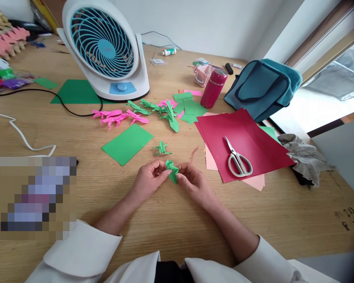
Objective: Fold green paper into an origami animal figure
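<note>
A small piece of folded green paper (172, 172) is pinched between both hands, just above the wooden table. My left hand (151, 175) grips its left edge with thumb and fingers; my right hand (194, 181) holds the right edge the same way. Right behind them sits a finished-looking green origami figure (163, 148) with thin legs. Farther back lie pink origami figures (115, 117) and several green origami figures (170, 116) in a loose group. A flat green paper sheet (127, 144) rests to the left of the figure.
A white fan (106, 49) stands at the back left. On the right, scissors (238, 159) lie on dark red paper (253, 133), near a red thermos (214, 88) and a teal bag (262, 88). A black cable (63, 106) and white cord (26, 139) cross the left side.
</note>
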The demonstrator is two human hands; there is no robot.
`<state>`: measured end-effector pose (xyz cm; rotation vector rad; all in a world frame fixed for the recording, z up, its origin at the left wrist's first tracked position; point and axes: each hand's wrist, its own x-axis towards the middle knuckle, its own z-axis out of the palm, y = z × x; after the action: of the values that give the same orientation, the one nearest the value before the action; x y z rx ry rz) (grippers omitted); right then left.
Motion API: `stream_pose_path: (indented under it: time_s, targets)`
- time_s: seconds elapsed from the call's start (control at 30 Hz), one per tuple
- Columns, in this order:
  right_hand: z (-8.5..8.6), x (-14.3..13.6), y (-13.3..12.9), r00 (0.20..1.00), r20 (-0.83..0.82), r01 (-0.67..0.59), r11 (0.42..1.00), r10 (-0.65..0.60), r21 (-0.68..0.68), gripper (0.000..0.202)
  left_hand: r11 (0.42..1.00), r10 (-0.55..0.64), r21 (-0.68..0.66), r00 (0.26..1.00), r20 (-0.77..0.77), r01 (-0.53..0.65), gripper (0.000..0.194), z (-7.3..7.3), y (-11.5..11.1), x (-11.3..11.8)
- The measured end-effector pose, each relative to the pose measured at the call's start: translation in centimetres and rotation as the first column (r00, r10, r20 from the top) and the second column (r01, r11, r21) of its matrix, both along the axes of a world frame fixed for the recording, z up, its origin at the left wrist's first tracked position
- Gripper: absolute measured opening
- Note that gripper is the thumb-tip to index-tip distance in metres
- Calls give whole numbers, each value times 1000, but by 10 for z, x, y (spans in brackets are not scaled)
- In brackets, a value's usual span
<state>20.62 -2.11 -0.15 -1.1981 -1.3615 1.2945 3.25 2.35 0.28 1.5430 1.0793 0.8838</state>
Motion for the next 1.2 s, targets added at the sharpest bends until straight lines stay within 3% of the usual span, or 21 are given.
stream_pose_path:
  time_s: [0.4, 0.6, 0.73, 0.93, 1.07, 1.2]
  targets:
    - [-8, -4, -4, 992, 87, 90, 995, -92, 31, 20, 991, -106, -68, 990, 92, 112, 18, 0, -7, 1]
    - [1, -5, -5, 990, 138, 22, 998, -30, 60, 20, 997, -72, 46, 994, 86, 68, 19, 2, -9, 3]
    - [8, -7, -9, 965, 260, -40, 998, 24, 57, 20, 997, -72, -6, 987, 143, 73, 22, 5, -11, 5]
    - [9, -9, -11, 947, 314, -101, 991, 68, 90, 29, 995, -17, -93, 973, 230, 39, 25, 3, -14, 7]
    - [9, -9, -11, 948, 318, -61, 994, 30, 88, 32, 991, -54, -115, 982, 179, 75, 25, 4, -14, 7]
    - [9, -8, -11, 943, 326, -99, 989, 59, 106, 38, 989, -85, -107, 987, 138, 100, 26, 4, -14, 5]
